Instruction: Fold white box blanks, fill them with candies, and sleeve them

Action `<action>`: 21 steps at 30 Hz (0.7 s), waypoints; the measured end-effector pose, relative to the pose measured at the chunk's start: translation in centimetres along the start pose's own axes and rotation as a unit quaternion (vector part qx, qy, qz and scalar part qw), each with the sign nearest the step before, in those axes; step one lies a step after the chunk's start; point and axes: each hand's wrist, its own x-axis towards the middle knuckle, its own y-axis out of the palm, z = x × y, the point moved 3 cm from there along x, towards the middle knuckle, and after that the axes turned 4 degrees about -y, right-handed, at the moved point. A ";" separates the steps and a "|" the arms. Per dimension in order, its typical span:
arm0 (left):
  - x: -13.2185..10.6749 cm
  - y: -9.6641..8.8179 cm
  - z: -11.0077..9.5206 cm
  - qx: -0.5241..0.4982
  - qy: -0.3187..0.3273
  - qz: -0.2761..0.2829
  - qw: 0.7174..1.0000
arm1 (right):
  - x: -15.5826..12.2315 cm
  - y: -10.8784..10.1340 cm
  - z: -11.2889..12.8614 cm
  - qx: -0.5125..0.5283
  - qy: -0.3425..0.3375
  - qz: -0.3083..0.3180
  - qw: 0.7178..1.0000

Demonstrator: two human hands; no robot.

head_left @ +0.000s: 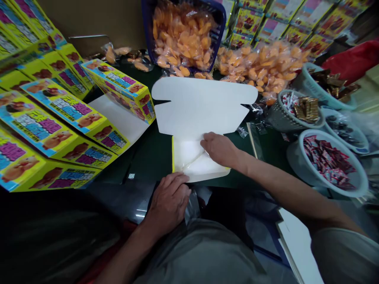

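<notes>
An unfolded white cardboard box blank lies flat on the dark green table, its flaps spread and a yellow edge showing at its near left. My right hand rests on the near panel, fingers curled and pressed on the card. My left hand sits at the table's near edge, fingers closed on a clear plastic bag over my lap.
Finished yellow printed boxes are stacked along the left. A blue basket and loose bags of orange snacks fill the back. Round baskets of wrapped sweets stand at the right. More white card blanks lie low right.
</notes>
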 end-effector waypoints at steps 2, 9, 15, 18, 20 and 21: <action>0.1 0.1 0.0 0.001 -0.002 -0.001 1.000 | 0.1 0.5 0.0 0.017 0.019 -0.004 1.000; 0.7 -0.4 -0.2 -0.022 -0.020 -0.001 1.000 | -2.0 -1.9 0.1 0.085 0.083 -0.099 0.988; 1.6 -1.1 -0.5 -0.105 -0.070 -0.008 0.992 | -7.4 -3.9 4.9 0.523 0.087 -0.181 0.829; 2.0 -1.6 -0.2 -0.139 -0.099 -0.010 0.985 | -8.8 -3.1 8.9 0.632 0.131 -0.142 0.751; 1.9 -2.1 -0.1 -0.159 -0.109 -0.010 0.981 | -9.3 -2.6 11.1 0.643 0.194 -0.176 0.720; 1.8 -2.3 0.0 -0.164 -0.109 -0.007 0.980 | -9.4 -2.3 12.0 0.654 0.224 -0.201 0.694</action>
